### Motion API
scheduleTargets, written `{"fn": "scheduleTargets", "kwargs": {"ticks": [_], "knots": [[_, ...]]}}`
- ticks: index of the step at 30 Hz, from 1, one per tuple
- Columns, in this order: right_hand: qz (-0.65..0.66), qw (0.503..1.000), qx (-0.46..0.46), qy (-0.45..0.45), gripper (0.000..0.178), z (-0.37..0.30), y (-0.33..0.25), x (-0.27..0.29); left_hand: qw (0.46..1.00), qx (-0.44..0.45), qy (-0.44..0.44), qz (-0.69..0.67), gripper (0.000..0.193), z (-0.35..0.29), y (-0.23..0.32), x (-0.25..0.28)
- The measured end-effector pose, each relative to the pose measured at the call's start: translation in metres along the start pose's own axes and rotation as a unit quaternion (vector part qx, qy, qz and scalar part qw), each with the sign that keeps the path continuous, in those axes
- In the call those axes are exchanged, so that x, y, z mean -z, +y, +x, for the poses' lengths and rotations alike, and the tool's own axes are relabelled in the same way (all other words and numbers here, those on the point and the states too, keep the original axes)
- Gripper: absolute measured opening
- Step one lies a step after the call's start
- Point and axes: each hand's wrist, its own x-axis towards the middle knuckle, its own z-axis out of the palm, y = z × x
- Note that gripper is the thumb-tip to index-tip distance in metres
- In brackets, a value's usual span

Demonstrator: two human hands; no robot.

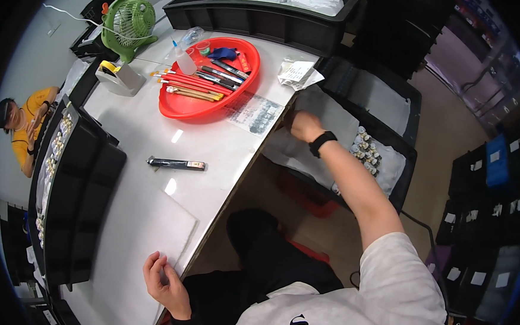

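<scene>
My left hand rests at the near edge of the white table, fingers loosely bent and apart, holding nothing. Beside it lies a thin white foam sheet. My right hand reaches past the table's right edge, over a black tray lined with white sheets. Its fingertips are in shadow, so what they touch or hold cannot be made out. Small pale flower-like pieces sit in clusters in that tray, beside my right forearm. A dark, slim pen-like tool lies on the table between my hands.
A red oval tray holds brushes, pens and a dropper bottle. Nearby stand a green fan, a tape dispenser and papers. Black bins line the left and far sides. A person in yellow sits beyond.
</scene>
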Motion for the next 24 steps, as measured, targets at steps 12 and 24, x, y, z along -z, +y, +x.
{"fn": "scheduleTargets", "kwargs": {"ticks": [12,24], "knots": [[0.503,0.81,-0.281,0.106,0.025,-0.256,0.107,0.099,0.999,-0.031,-0.012,-0.007,0.012,0.002,-0.008,0.002],[0.292,0.87,-0.397,0.021,0.042,-0.341,0.201,0.028,0.999,-0.024,-0.025,-0.021,0.012,-0.002,-0.012,0.008]]}}
